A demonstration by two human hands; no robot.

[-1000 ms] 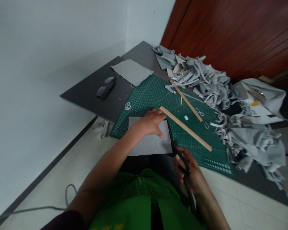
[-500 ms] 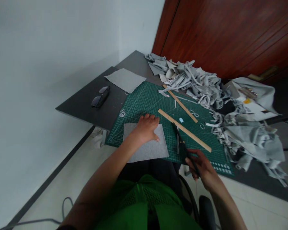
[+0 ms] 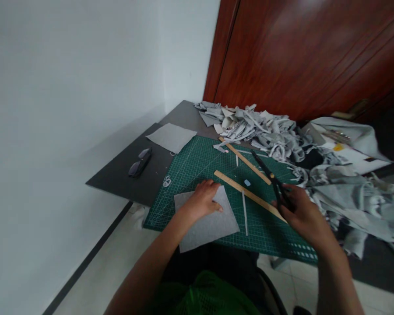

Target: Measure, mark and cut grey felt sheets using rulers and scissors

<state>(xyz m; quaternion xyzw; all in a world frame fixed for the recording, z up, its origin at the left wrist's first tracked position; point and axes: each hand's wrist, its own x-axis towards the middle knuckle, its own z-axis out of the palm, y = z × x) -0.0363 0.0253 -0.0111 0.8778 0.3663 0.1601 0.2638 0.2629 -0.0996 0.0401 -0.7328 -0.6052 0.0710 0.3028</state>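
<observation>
The right hand point(image 3: 304, 214) has its grip closed around black scissors point(image 3: 272, 180); the left hand point(image 3: 202, 202) lies flat on a grey felt sheet point(image 3: 207, 223). Nearby are a cut strip point(image 3: 244, 211) and a wooden ruler point(image 3: 246, 193) on the green mat point(image 3: 197, 164); beyond, a pile of scraps point(image 3: 265, 131), a dark surface point(image 3: 118, 179) and a wooden door point(image 3: 298, 57).

Left hand point(image 3: 202, 202) lies flat, palm down, fingers spread a bit. Right hand point(image 3: 300, 213) is curled closed, both forearms stretched forward.

No words or numbers can be read. The green cutting mat point(image 3: 200, 166) has white grid lines and tiny marks, too small to read.
</observation>
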